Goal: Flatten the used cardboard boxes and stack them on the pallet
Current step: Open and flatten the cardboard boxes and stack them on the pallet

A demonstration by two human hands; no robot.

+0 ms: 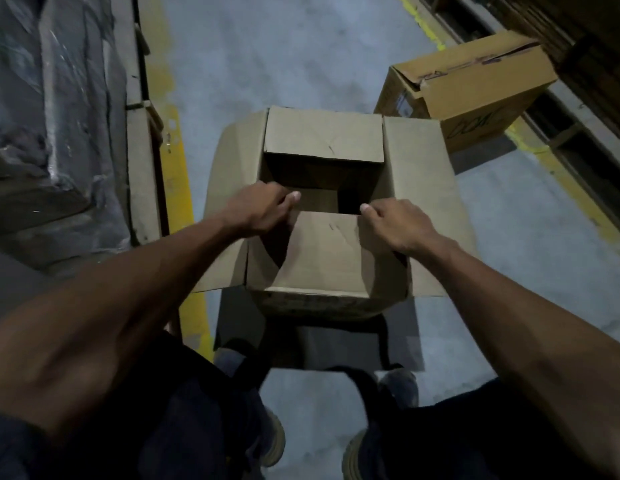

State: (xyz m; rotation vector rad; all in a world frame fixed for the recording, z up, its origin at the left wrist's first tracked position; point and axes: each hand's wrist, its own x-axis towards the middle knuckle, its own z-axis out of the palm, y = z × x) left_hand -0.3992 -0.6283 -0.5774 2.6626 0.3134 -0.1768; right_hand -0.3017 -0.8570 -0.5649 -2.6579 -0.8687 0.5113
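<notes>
An open box (336, 209) stands on the grey floor (267, 64) just in front of the person's feet, all four top flaps folded outward or partly raised. The left hand (256, 209) reaches over the left flap, its fingers curled at the inner edge beside the near flap (322, 254); the grip looks like a pinch on the cardboard, with the thumb tip showing over the opening. The right hand (395, 226) curls its fingers round the right corner of the near flap, thumb on top. A second box (471, 88), closed and tilted, lies on the floor further off to the right, apart from the first. Yellow lines (176, 188) run along the floor on both sides. Wrapped goods (52, 109) stand on the left.
</notes>
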